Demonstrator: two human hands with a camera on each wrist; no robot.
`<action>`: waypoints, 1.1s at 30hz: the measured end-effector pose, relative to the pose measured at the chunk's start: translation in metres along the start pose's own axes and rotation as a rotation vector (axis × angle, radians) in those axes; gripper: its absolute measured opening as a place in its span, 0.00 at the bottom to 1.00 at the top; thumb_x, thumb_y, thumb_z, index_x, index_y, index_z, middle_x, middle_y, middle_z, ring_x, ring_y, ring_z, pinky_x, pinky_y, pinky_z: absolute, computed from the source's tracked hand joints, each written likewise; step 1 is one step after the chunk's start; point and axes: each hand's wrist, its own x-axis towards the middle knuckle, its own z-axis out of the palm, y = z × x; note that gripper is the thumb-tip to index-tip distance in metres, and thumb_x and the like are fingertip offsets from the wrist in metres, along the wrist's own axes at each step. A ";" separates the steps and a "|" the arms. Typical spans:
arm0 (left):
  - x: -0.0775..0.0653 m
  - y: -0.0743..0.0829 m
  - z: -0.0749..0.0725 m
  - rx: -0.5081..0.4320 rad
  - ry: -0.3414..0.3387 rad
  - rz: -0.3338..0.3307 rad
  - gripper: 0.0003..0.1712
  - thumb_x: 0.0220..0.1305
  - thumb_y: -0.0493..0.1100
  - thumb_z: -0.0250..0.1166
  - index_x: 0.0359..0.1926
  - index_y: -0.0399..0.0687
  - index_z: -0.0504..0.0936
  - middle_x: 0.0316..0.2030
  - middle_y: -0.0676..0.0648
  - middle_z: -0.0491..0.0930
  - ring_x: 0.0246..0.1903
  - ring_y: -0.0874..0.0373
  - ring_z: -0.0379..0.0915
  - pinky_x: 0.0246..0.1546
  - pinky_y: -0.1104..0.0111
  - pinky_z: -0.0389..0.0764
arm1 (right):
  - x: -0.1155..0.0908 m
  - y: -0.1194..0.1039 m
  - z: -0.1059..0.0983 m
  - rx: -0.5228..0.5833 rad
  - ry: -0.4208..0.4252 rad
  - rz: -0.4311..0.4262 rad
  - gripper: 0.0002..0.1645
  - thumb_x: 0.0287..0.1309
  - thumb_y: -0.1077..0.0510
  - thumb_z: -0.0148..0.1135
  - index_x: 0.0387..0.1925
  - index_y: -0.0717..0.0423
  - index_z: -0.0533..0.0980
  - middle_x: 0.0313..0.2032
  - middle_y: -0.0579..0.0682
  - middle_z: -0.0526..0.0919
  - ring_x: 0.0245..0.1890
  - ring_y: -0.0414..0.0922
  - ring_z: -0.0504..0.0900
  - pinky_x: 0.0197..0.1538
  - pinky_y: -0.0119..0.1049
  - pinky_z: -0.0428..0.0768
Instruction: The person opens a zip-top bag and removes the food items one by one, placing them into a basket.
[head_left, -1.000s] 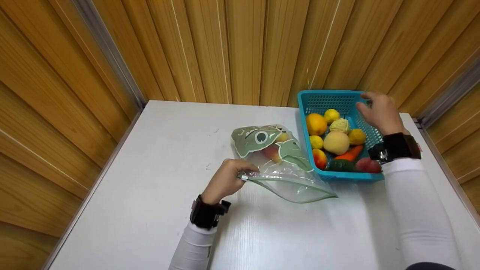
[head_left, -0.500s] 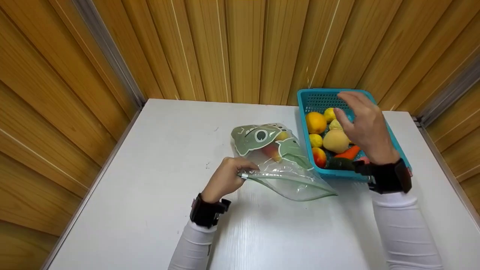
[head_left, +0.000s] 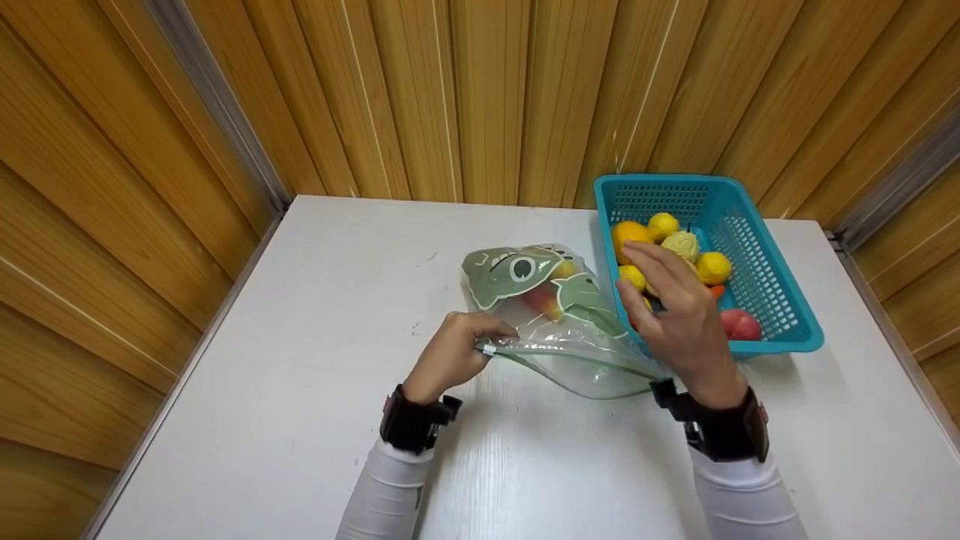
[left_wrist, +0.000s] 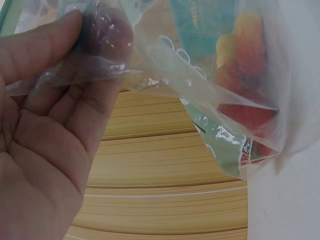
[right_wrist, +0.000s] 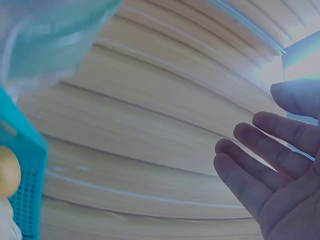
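Note:
A clear zip bag (head_left: 525, 341) with a green cartoon print lies on the white table, its mouth toward me. Red and yellow fruit (left_wrist: 248, 47) shows through its plastic in the left wrist view. My left hand (head_left: 456, 349) pinches the bag's left corner by the slider, thumb on top and fingers below. My right hand (head_left: 679, 322) is in the air over the bag's right corner and the basket's near left corner, fingers spread and nothing in them. In the right wrist view the right hand (right_wrist: 280, 160) shows a bare palm with loose, parted fingers.
Right of the bag stands a blue plastic basket (head_left: 780, 289) holding an orange (head_left: 628, 235), several lemon-like yellow fruits (head_left: 713, 268), a pale green ball-shaped vegetable (head_left: 681, 245) and a pinkish-red fruit (head_left: 741, 325). Wood-panelled walls (head_left: 487, 97) close off the table's back and sides.
My right hand has swept left and toward me, from the basket's right side to the bag's right corner. My left hand keeps its hold on the bag in the same place.

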 end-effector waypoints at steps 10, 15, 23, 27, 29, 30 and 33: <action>-0.001 0.000 -0.001 -0.027 0.008 -0.010 0.22 0.54 0.15 0.62 0.38 0.38 0.94 0.37 0.42 0.94 0.39 0.51 0.89 0.47 0.62 0.91 | -0.032 -0.026 0.011 0.136 -0.035 -0.027 0.27 0.56 0.76 0.75 0.59 0.65 0.86 0.57 0.61 0.90 0.56 0.58 0.88 0.69 0.16 0.73; -0.002 0.000 -0.002 -0.013 0.029 0.001 0.21 0.55 0.16 0.63 0.39 0.38 0.94 0.38 0.41 0.94 0.40 0.49 0.90 0.48 0.59 0.92 | -0.037 -0.035 0.001 0.228 -0.095 -0.082 0.29 0.52 0.78 0.76 0.57 0.61 0.88 0.54 0.57 0.91 0.55 0.47 0.89 0.67 0.18 0.77; -0.004 0.000 -0.005 -0.017 0.056 -0.007 0.20 0.56 0.16 0.64 0.40 0.38 0.94 0.39 0.41 0.94 0.42 0.48 0.91 0.50 0.58 0.92 | -0.041 -0.043 -0.010 0.311 -0.305 -0.125 0.25 0.55 0.77 0.73 0.54 0.58 0.90 0.50 0.52 0.93 0.51 0.43 0.91 0.66 0.15 0.77; -0.004 0.000 -0.005 -0.018 0.052 -0.006 0.20 0.56 0.17 0.65 0.40 0.38 0.94 0.40 0.41 0.94 0.42 0.47 0.91 0.51 0.59 0.92 | -0.041 -0.043 -0.012 0.296 -0.443 -0.149 0.22 0.61 0.75 0.72 0.53 0.56 0.90 0.49 0.50 0.94 0.48 0.46 0.91 0.63 0.20 0.82; -0.004 0.001 -0.005 -0.020 0.051 -0.006 0.20 0.56 0.17 0.66 0.40 0.38 0.94 0.40 0.41 0.94 0.43 0.48 0.91 0.51 0.59 0.92 | -0.040 -0.043 -0.013 0.277 -0.543 -0.132 0.19 0.65 0.73 0.70 0.54 0.55 0.90 0.49 0.50 0.94 0.48 0.47 0.91 0.61 0.29 0.88; -0.004 0.001 -0.005 -0.020 0.052 -0.005 0.20 0.56 0.17 0.65 0.40 0.38 0.94 0.40 0.42 0.94 0.42 0.48 0.91 0.51 0.59 0.92 | -0.039 -0.043 -0.013 0.260 -0.598 -0.116 0.18 0.68 0.71 0.69 0.55 0.55 0.89 0.50 0.50 0.94 0.48 0.48 0.91 0.60 0.34 0.90; -0.004 0.001 -0.004 -0.016 0.055 0.003 0.20 0.55 0.17 0.65 0.40 0.38 0.94 0.39 0.41 0.94 0.42 0.48 0.91 0.50 0.59 0.92 | -0.037 -0.044 -0.013 0.196 -0.756 -0.044 0.17 0.75 0.67 0.63 0.60 0.57 0.87 0.54 0.51 0.93 0.51 0.50 0.91 0.58 0.49 0.92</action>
